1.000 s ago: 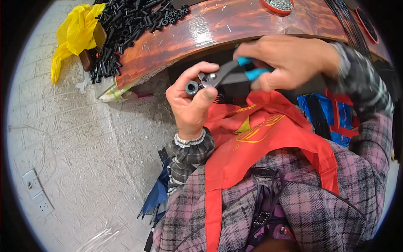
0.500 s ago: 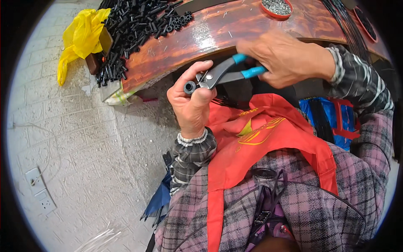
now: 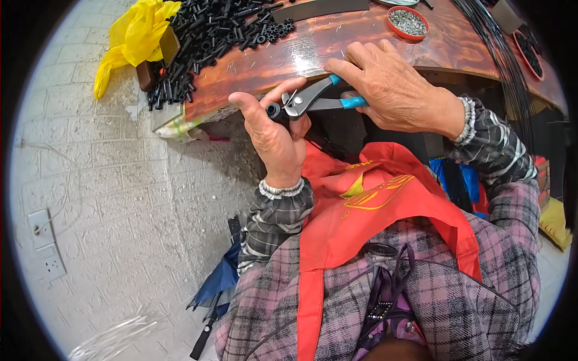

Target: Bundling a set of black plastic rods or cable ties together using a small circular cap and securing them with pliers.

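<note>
My right hand (image 3: 400, 90) is closed around the handles of a pair of cutting pliers (image 3: 297, 101) with teal grips, their handles partly apart. The plier jaws sit at a small black tube-shaped part (image 3: 274, 111) with a round open end, which my left hand (image 3: 274, 144) holds among its fingers. My left thumb is raised away from the part, and the index finger stretches behind the jaws. A thin silvery strip (image 3: 292, 96) shows at the jaws, next to the part. How the other left fingers grip is partly hidden.
A heap of black plastic parts (image 3: 223, 27) covers the back left of the wooden table (image 3: 313, 57), beside a yellow plastic bag (image 3: 135, 36). A red dish (image 3: 408, 35) holds small metal pieces. Black strands (image 3: 494, 54) hang at the right. A red apron (image 3: 385, 198) covers my lap.
My left thumb has lifted off the black part and spread outward. My right hand has shifted slightly left, with the pliers still at the part. The whole view has moved a little.
</note>
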Demonstrator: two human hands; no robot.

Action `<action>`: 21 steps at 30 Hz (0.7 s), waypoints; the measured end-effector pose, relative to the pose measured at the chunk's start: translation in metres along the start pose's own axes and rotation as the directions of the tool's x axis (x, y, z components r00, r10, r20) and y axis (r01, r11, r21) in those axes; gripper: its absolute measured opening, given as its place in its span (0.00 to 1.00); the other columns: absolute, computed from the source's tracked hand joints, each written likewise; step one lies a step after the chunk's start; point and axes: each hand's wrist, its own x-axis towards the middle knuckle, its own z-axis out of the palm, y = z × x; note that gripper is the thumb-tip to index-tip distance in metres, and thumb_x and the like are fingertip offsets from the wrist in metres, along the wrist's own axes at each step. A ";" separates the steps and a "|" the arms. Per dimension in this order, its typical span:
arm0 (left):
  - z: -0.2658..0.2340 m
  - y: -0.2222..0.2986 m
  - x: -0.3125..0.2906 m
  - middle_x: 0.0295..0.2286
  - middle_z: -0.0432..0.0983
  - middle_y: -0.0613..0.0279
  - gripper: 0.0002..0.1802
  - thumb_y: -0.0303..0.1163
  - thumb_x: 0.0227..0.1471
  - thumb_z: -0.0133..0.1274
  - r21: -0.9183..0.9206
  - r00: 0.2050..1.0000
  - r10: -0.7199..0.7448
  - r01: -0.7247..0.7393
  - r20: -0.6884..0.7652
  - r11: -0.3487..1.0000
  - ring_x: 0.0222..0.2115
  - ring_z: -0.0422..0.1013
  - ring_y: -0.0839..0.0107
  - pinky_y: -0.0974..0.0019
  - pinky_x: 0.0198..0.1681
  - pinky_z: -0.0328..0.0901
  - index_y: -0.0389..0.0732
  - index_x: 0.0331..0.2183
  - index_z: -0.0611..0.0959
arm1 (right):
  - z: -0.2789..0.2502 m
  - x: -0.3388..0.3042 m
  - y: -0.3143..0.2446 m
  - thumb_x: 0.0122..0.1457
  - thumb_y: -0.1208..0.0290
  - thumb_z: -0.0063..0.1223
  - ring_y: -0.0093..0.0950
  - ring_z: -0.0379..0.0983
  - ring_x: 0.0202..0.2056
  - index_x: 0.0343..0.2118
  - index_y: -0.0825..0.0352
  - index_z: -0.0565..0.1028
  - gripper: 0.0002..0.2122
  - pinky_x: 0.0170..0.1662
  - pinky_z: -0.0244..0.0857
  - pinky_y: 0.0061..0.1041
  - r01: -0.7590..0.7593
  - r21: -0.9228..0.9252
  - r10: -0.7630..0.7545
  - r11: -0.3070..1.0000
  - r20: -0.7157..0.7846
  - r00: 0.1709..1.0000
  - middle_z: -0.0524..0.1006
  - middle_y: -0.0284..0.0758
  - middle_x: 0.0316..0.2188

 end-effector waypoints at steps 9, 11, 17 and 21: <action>0.009 -0.002 0.002 0.06 0.53 0.73 0.44 0.68 0.41 0.31 0.015 1.000 0.000 0.000 -0.009 1.000 0.07 0.45 0.82 0.78 0.12 0.42 0.31 0.30 0.76 | 0.009 0.000 0.007 0.42 0.72 0.53 0.35 0.60 0.32 0.43 0.67 0.62 0.22 0.35 0.52 0.31 -0.039 -0.179 0.011 0.983 -0.154 0.988 0.62 0.38 0.29; 0.010 -0.003 0.001 0.06 0.53 0.73 0.44 0.68 0.41 0.31 0.014 1.000 -0.012 0.013 -0.006 1.000 0.07 0.45 0.82 0.77 0.12 0.42 0.31 0.30 0.76 | 0.009 -0.002 0.007 0.42 0.73 0.52 0.35 0.60 0.33 0.42 0.68 0.62 0.21 0.35 0.52 0.31 -0.052 -0.124 0.036 0.991 -0.131 0.991 0.63 0.38 0.28; 0.010 -0.005 0.002 0.08 0.56 0.72 0.44 0.67 0.43 0.30 -0.027 1.000 0.007 -0.008 -0.008 1.000 0.08 0.48 0.83 0.79 0.11 0.43 0.30 0.27 0.77 | 0.012 -0.003 0.009 0.44 0.72 0.52 0.34 0.62 0.30 0.36 0.68 0.63 0.16 0.31 0.56 0.29 -0.049 -0.054 0.043 0.997 -0.108 0.993 0.64 0.39 0.27; 0.006 -0.006 0.006 0.08 0.56 0.72 0.44 0.67 0.43 0.31 0.013 1.000 0.025 -0.024 -0.014 1.000 0.08 0.48 0.83 0.79 0.11 0.43 0.30 0.27 0.77 | 0.004 0.002 0.010 0.44 0.71 0.52 0.34 0.64 0.27 0.32 0.67 0.64 0.13 0.29 0.58 0.30 -0.061 -0.032 0.057 0.998 -0.101 0.993 0.65 0.38 0.24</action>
